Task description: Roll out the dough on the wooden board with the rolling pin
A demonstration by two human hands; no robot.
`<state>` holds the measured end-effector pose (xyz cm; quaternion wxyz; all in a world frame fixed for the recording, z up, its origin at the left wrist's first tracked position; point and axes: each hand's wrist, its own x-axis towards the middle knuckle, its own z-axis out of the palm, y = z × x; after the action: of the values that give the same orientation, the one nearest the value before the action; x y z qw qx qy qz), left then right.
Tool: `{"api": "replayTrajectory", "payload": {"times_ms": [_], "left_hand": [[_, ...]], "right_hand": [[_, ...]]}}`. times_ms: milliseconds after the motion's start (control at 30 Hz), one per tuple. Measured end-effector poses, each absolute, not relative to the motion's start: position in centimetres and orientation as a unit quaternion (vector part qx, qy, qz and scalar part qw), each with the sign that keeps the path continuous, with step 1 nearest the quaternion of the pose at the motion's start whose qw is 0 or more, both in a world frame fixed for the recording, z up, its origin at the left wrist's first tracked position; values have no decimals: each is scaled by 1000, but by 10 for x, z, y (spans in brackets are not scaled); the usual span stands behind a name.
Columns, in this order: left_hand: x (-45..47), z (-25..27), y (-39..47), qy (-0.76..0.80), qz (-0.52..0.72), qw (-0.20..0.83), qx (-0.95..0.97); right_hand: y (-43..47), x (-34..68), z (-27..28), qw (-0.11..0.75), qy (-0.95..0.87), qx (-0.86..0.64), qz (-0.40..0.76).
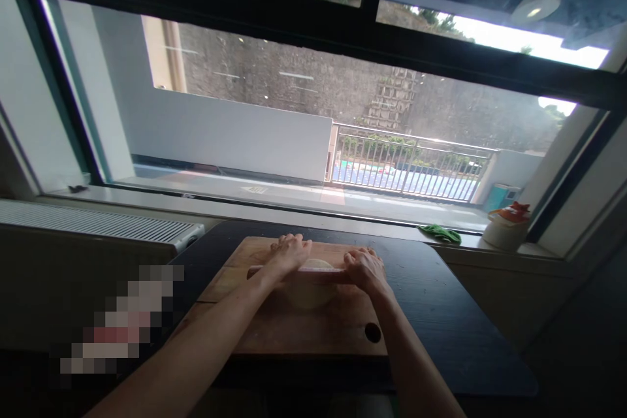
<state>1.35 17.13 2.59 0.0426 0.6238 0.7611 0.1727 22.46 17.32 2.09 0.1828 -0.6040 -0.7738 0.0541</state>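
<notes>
A wooden rolling pin (323,272) lies crosswise over a flat, pale round of dough (307,295) on a wooden board (313,339). Toward the pin's left end, my left hand (291,253) is closed on it, fingers curling over the far side. My right hand (365,268) grips the right end the same way. Dough shows both in front of and behind the pin. Both palms and the undersides of the fingers are hidden.
The board has a dark round hole (373,332) and rests on a dark table (455,320). Beyond it, a window sill holds a green cloth (443,233) and a white container (504,233). A radiator (98,225) stands at the left.
</notes>
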Motion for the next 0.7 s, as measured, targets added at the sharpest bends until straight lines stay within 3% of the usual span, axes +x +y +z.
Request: {"api": "replayTrajectory", "payload": {"times_ms": [400, 700], "left_hand": [[28, 19, 125, 741, 161, -16, 651], [25, 32, 150, 752, 154, 7, 641]], "right_hand": [[100, 236, 9, 245, -804, -542, -29], [142, 228, 14, 202, -781, -591, 9]]}}
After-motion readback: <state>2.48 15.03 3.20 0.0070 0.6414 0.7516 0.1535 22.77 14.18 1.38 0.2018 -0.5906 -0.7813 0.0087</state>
